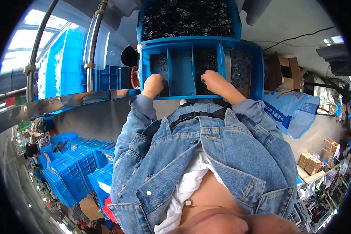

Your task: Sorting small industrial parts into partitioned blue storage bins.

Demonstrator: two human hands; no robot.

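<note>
A blue divided bin [181, 72] lies in front of me, with small dark parts in its left and right compartments. My left hand [154, 84] is over the left compartment, its fingers curled in by the small dark parts [158, 65]. My right hand [215, 81] reaches into the right compartment, fingertips pinched together beside the small black parts [206, 58]. Whatever either hand holds is too small or hidden to make out. Behind the divided bin, a larger blue bin [189, 39] is filled with black, clip-like pieces.
Another blue bin [257, 66] with dark small parts adjoins on the right. Beyond it are an open cardboard box [288, 72] and a blue plastic bag [290, 111]. Metal posts [90, 58] rise at the left above a shiny metal edge [62, 102]. Blue crates [76, 163] stack lower left.
</note>
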